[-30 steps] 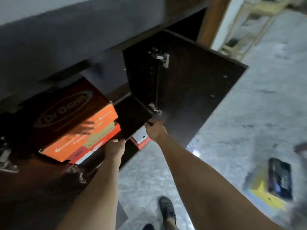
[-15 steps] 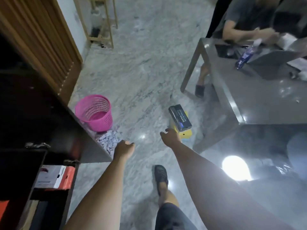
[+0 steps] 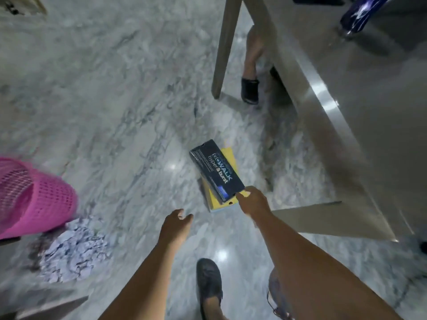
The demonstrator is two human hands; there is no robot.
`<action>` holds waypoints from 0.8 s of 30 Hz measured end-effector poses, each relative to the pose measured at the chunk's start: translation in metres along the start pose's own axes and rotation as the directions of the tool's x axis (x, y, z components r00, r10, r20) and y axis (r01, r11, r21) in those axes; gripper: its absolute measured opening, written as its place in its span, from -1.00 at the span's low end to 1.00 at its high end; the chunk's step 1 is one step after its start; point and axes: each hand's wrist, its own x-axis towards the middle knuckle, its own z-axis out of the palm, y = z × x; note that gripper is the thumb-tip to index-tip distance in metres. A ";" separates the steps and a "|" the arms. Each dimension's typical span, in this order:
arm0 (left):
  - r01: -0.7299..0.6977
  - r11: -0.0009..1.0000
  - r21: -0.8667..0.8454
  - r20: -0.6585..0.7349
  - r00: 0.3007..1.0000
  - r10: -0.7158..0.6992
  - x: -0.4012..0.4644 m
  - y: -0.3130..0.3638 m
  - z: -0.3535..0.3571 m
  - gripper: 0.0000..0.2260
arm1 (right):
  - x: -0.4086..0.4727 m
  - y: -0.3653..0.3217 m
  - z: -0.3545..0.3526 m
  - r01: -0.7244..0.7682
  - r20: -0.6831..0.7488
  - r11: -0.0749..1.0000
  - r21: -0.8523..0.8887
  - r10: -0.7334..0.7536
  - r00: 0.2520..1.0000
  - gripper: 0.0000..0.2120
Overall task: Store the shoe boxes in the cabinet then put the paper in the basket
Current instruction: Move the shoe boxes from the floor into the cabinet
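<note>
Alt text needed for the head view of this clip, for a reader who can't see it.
The right hand reaches the near end of a dark shoe box stacked on a yellow box on the marble floor, beside a grey table. The left hand hovers open; a pink basket and crumpled paper lie left.

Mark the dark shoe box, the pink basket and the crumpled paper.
dark shoe box (image 3: 216, 169), head view, middle of its printed lid.
pink basket (image 3: 49, 202), head view, its mesh side wall.
crumpled paper (image 3: 74, 251), head view, middle of the wad on the floor.
</note>
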 end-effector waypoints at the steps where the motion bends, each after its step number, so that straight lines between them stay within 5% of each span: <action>1: -0.004 1.000 -0.021 0.002 1.000 0.004 0.036 0.006 0.018 -0.50 | 0.036 0.006 0.008 -0.002 -0.007 1.000 -0.007 0.002 1.000 -0.53; 6: -0.122 0.977 -0.177 -0.011 0.992 0.122 0.179 0.031 0.111 -0.44 | 0.184 0.028 0.057 0.037 0.000 0.999 0.037 -0.037 0.999 -0.39; 11: -0.223 0.892 -0.393 -0.170 0.971 0.168 0.232 0.020 0.179 -0.42 | 0.230 0.061 0.088 -0.022 0.156 0.956 0.291 -0.025 0.987 -0.52; 15: -0.212 0.833 -0.511 -0.148 0.976 0.158 0.221 0.010 0.182 -0.42 | 0.217 0.068 0.082 0.039 0.145 0.884 0.466 -0.120 0.982 -0.76; 24: -0.147 0.705 -0.694 -0.176 0.984 0.033 0.060 -0.069 0.111 -0.52 | 0.051 0.065 0.102 0.205 0.209 0.918 0.340 -0.286 0.935 -0.63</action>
